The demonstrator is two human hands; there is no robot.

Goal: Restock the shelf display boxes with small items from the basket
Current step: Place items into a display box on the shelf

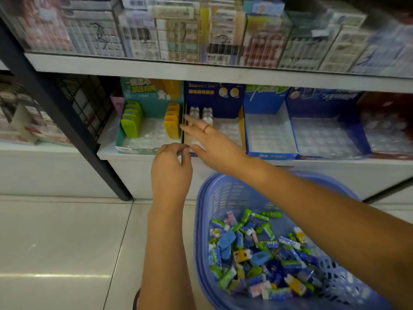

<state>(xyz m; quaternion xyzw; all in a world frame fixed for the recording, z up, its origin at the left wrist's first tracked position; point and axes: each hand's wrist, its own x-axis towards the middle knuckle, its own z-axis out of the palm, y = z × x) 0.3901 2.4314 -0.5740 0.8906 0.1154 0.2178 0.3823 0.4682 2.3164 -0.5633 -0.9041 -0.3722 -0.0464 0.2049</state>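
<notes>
Head view, the only one: the right hand (210,142) reaches into the navy display box (214,99), fingers (196,126) straight and spread, tips close to two white pieces (201,113) standing at the back. A careless push could topple them, or nudge the orange cases (172,124) next door in the teal display box (152,104). The left hand (171,168) hovers at the boxes' front lip with fingers curled together (whether they pinch anything I cannot tell); a piece let go there would likely drop to the floor (67,242). The small items (257,253) lie loose in the blue basket (203,198) under the right forearm, which could catch its rim.
</notes>
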